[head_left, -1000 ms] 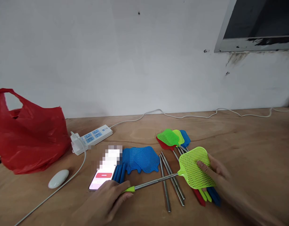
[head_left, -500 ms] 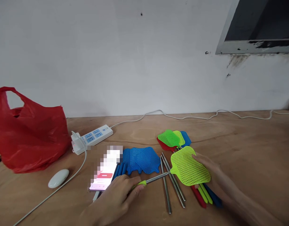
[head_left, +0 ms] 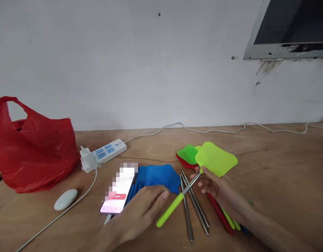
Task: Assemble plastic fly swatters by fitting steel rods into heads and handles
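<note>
A yellow-green fly swatter (head_left: 216, 159) with a perforated head is in my right hand (head_left: 212, 185), the thumb and fingers closed around its metal shaft just below the head. Its yellow-green grip slants down to the left. My left hand (head_left: 144, 206), fingers extended, is left of that grip and holds nothing. Behind the left hand lie overlapping blue swatter heads (head_left: 161, 176) and blue handles (head_left: 134, 190). Several metal rods (head_left: 194, 203) rest beneath the held swatter. Green (head_left: 188, 154) and red (head_left: 185, 162) swatter heads lie behind it. My right forearm partly hides coloured handles (head_left: 226, 217).
On the wooden table (head_left: 72, 234), a lit phone (head_left: 119, 192) lies left of the blue swatters. Farther left are a white power strip (head_left: 106, 152), a white mouse (head_left: 66, 199) and a red plastic bag (head_left: 35, 154). A white cable (head_left: 208, 131) runs along the wall.
My left hand has let go of the swatter's grip. My right hand has moved from the head's edge to the shaft, and the swatter now tilts with its head raised.
</note>
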`<state>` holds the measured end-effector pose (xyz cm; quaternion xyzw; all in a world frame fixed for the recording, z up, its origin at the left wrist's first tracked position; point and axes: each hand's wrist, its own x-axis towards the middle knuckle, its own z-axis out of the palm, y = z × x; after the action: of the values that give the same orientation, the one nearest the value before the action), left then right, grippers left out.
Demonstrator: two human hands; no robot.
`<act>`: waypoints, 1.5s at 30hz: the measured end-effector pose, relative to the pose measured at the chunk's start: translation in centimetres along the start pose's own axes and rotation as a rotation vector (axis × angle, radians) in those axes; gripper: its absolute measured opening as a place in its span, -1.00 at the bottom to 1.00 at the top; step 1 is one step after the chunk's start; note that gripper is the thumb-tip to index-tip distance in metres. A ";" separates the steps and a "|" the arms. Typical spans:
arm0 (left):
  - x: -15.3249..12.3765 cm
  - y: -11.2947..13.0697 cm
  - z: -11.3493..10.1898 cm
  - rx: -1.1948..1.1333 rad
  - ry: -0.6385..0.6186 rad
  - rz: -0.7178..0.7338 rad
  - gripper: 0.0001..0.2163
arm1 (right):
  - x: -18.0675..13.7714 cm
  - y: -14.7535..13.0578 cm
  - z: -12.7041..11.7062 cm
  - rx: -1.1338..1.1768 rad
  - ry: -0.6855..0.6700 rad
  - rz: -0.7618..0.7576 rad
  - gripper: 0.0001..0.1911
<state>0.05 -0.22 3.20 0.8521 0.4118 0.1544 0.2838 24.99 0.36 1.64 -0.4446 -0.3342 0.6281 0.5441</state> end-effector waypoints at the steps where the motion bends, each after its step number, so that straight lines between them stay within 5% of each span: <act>1: 0.4 -0.3 -0.5 0.010 0.045 0.006 -0.56 | 0.7 -0.5 -0.4 -0.043 0.024 -0.050 -0.60; 7: 1.8 -4.2 -1.8 0.258 0.294 -0.131 -0.68 | 4.5 -1.3 -3.0 -0.462 0.175 -0.310 -0.43; 17: 1.5 -5.1 -0.7 0.528 0.288 -0.347 -0.80 | 4.9 0.6 -3.9 -0.695 0.192 -0.497 -0.64; 24: 1.1 -5.0 -1.0 0.557 0.214 -0.328 -0.81 | 5.1 1.9 -5.6 -1.283 0.200 -0.660 -0.78; 31: 1.0 -5.1 -0.8 0.543 0.198 -0.343 -0.84 | 3.9 2.0 -4.9 -1.780 0.317 -0.572 -0.82; 35: 1.1 -5.1 -0.8 0.592 0.239 -0.385 -0.84 | 3.5 1.7 -4.4 -1.781 0.386 -0.703 -0.80; 37: 1.1 -5.0 -0.9 0.605 0.253 -0.393 -0.85 | 3.1 1.7 -4.1 -1.677 0.309 -0.835 -0.88; 40: 1.0 -5.0 -1.2 0.608 0.236 -0.428 -0.85 | 2.0 1.8 -3.1 -1.499 -0.030 -0.946 -0.92; 45: 1.0 -4.8 -1.4 0.651 0.127 -0.510 -0.83 | 0.0 2.4 -1.4 -1.436 -0.498 -0.771 -0.88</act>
<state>-2.97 3.44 1.42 0.7566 0.6538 -0.0068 0.0027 25.33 -0.17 -1.03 -0.3856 -0.8895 0.1143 0.2167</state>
